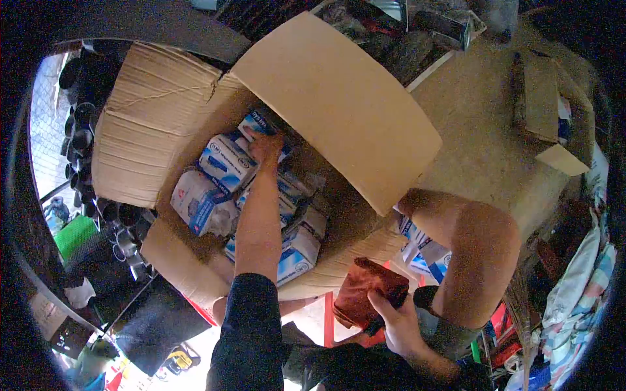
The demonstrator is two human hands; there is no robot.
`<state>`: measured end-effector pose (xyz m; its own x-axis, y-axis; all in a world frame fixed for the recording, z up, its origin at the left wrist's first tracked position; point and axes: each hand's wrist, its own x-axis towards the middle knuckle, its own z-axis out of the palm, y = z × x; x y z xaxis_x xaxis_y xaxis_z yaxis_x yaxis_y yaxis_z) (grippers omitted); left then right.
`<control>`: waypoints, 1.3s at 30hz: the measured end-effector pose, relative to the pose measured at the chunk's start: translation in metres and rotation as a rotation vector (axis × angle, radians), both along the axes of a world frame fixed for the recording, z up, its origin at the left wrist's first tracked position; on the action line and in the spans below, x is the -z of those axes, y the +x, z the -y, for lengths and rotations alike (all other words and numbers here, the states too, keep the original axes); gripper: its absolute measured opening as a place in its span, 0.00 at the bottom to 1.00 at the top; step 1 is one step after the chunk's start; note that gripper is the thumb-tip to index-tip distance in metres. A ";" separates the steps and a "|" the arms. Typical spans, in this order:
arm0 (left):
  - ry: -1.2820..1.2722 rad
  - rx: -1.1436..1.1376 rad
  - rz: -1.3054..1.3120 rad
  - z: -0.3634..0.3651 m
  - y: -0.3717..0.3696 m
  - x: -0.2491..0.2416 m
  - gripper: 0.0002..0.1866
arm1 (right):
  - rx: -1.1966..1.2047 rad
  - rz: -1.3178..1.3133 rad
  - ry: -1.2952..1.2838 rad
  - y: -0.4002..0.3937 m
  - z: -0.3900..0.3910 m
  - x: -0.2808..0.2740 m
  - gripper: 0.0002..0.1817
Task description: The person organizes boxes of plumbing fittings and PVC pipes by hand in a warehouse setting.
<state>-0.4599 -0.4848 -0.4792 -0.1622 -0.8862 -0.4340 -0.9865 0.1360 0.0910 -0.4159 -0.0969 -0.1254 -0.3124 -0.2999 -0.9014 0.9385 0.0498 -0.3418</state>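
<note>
Open cardboard box (156, 124) sits centre, its flaps spread left and right, packed with boxed packets (225, 163). Left hand (266, 148) reaches deep inside, resting on the packets at the far end. Right hand (398, 322) sits outside, below the box, gripping a cloth (365, 290). More packets (424, 251) lie just right, under the flap.

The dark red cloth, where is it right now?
In the head view, the dark red cloth sits low and right of centre, gripped by the right hand, just below the big cardboard box of blue-and-white packets.
</note>
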 end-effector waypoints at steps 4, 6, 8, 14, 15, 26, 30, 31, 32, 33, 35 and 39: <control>-0.233 0.231 -0.112 0.014 0.027 0.045 0.62 | 0.046 0.068 0.015 -0.005 -0.001 -0.007 0.20; -0.108 0.184 -0.338 0.004 0.027 0.006 0.60 | 0.084 0.046 -0.009 -0.006 0.003 -0.012 0.21; 0.050 0.084 -0.536 -0.017 0.026 -0.053 0.56 | 0.092 -0.030 -0.049 0.009 0.000 -0.003 0.21; 0.010 0.133 -0.926 -0.076 0.081 -0.211 0.45 | 0.148 -0.022 -0.138 0.017 0.007 -0.003 0.23; 0.123 0.044 -1.039 -0.091 0.094 -0.259 0.44 | 0.154 -0.027 -0.197 0.017 0.007 -0.001 0.23; 0.519 -0.747 -1.963 -0.258 0.373 -0.442 0.39 | -0.240 -0.508 -0.616 0.046 0.032 -0.099 0.26; 0.672 -0.949 -2.010 -0.326 0.400 -0.440 0.34 | -0.586 -0.901 -1.019 0.109 0.058 -0.192 0.32; 0.697 -0.915 -2.013 -0.336 0.402 -0.451 0.33 | -0.767 -1.173 -0.943 0.121 0.060 -0.203 0.32; 0.721 -0.881 -2.014 -0.346 0.403 -0.461 0.32 | -0.943 -1.442 -0.846 0.134 0.059 -0.211 0.33; 0.677 -0.894 -2.041 -0.352 0.405 -0.467 0.31 | -1.108 -1.709 -0.729 0.144 0.055 -0.217 0.34; 0.635 -0.975 -2.071 -0.354 0.406 -0.481 0.30 | -1.158 -1.661 -0.726 0.157 0.046 -0.220 0.33; 0.546 -0.840 -2.114 -0.345 0.415 -0.501 0.31 | -1.216 -1.659 -0.748 0.173 0.018 -0.232 0.32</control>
